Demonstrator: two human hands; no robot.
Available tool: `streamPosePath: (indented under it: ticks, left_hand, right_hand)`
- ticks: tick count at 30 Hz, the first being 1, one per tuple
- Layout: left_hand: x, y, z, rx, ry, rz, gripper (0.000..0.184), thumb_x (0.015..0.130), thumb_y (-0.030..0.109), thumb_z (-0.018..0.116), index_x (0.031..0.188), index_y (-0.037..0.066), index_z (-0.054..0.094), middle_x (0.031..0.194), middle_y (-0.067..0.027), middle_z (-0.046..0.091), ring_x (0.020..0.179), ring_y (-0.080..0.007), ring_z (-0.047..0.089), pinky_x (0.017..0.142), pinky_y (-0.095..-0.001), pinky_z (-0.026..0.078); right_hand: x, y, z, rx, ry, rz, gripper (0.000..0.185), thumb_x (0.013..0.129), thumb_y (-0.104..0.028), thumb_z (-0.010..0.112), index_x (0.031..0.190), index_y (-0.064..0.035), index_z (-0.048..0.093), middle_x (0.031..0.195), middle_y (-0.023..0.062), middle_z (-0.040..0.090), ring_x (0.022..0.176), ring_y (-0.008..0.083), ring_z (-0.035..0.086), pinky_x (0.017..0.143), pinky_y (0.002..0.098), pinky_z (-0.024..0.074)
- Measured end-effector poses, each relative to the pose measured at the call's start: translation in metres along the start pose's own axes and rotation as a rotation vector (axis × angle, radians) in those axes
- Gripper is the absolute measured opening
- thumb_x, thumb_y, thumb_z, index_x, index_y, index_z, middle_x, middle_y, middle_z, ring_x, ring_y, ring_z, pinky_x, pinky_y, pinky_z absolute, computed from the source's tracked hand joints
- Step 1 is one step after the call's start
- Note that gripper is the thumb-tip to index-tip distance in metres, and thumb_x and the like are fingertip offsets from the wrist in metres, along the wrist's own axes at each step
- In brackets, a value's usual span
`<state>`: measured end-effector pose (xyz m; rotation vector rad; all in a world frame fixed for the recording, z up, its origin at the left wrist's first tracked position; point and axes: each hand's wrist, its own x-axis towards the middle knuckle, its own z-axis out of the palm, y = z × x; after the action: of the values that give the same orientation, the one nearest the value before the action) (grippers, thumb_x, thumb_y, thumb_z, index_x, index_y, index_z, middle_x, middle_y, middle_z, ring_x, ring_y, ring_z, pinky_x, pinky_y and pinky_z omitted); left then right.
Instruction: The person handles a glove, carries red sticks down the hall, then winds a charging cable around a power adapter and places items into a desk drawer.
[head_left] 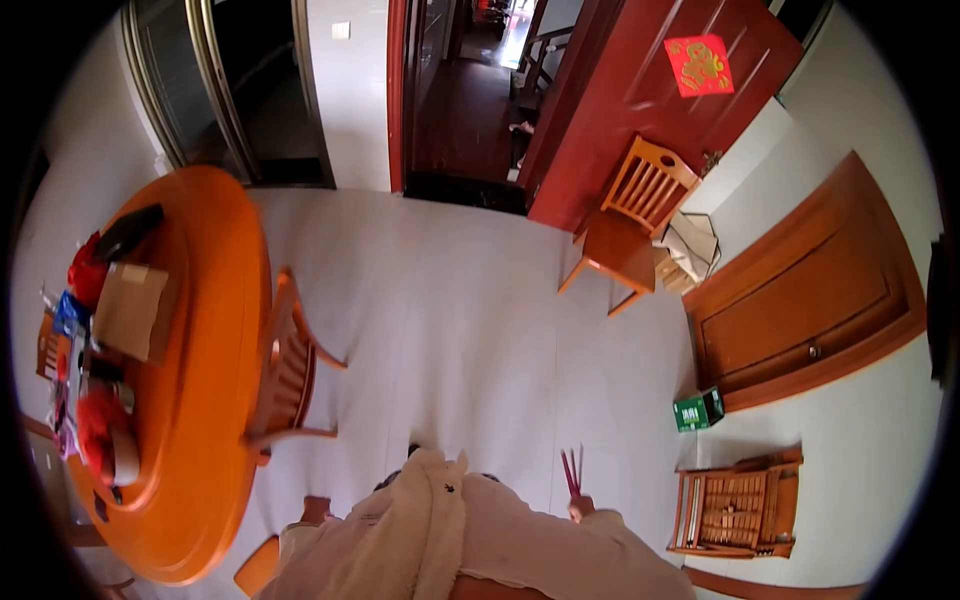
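Observation:
My right hand [580,508], low and right of centre, is closed around thin dark red sticks that look like chopsticks [571,472]. Their upper ends spread apart over the floor. On the other side of my body, my left hand [328,517] shows only in small part beside my sleeve. A small brown thing [316,506] is at its fingers, too small to name; the fingers seem closed on it. A pale top and a fluffy cream garment [425,520] cover my front and hide part of both arms.
A round orange table [225,330] at left bears a cardboard piece [133,310] and bags. Wooden chairs stand beside it [287,370] and by the red door [625,245]. A green box [698,410] and folded wooden furniture [738,505] line the right wall. A doorway [465,130] opens ahead.

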<state>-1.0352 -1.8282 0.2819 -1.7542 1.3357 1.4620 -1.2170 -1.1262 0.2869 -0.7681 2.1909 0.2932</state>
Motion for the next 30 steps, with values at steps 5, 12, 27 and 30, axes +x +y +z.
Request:
streamPosePath:
  ticks: [5, 12, 27, 30]
  left_hand:
    - [-0.017, 0.336, 0.084, 0.097, -0.11, 0.385, 0.022, 0.081, 0.02, 0.051, 0.094, 0.003, 0.051, 0.078, -0.0112, 0.054, 0.066, -0.027, 0.057, 0.056, -0.0425, 0.05]
    - [-0.06, 0.627, 0.206, -0.077, -0.076, 0.631, 0.009, 0.08, 0.014, 0.052, 0.081, 0.006, 0.055, 0.065, -0.0048, 0.051, 0.052, -0.0149, 0.05, 0.043, -0.0313, 0.045]
    - [0.073, 0.965, 0.26, 0.191, -0.08, 0.146, 0.019, 0.077, 0.006, 0.048, 0.058, 0.006, 0.048, 0.051, -0.0093, 0.047, 0.044, -0.0211, 0.049, 0.036, -0.0357, 0.04]
    - [0.076, 1.171, 0.304, 0.121, -0.134, 0.382, 0.02, 0.076, 0.004, 0.046, 0.056, 0.006, 0.048, 0.05, -0.0096, 0.046, 0.043, -0.0211, 0.048, 0.035, -0.0357, 0.04]
  right_hand:
    - [0.053, 0.038, -0.096, 0.187, -0.045, 0.163, 0.008, 0.063, -0.012, 0.062, 0.069, -0.0135, 0.066, 0.073, 0.0084, 0.064, 0.069, 0.0231, 0.063, 0.057, 0.0351, 0.0499]
    - [0.295, 0.156, -0.308, 1.657, 0.038, 1.023, 0.017, 0.079, -0.02, 0.054, 0.067, -0.0086, 0.058, 0.054, 0.0058, 0.05, 0.045, 0.0182, 0.049, 0.036, 0.0379, 0.0334]
    - [0.659, 0.397, -0.85, 1.585, 0.311, 0.578, 0.029, 0.086, -0.037, 0.047, 0.073, -0.0122, 0.054, 0.044, -0.0027, 0.034, 0.031, 0.011, 0.029, 0.028, 0.0291, 0.0224]
    - [0.698, 0.406, -0.848, 1.418, 0.125, 0.847, 0.025, 0.08, -0.024, 0.054, 0.071, -0.0005, 0.057, 0.053, 0.0099, 0.053, 0.044, 0.0222, 0.053, 0.037, 0.0384, 0.0379]
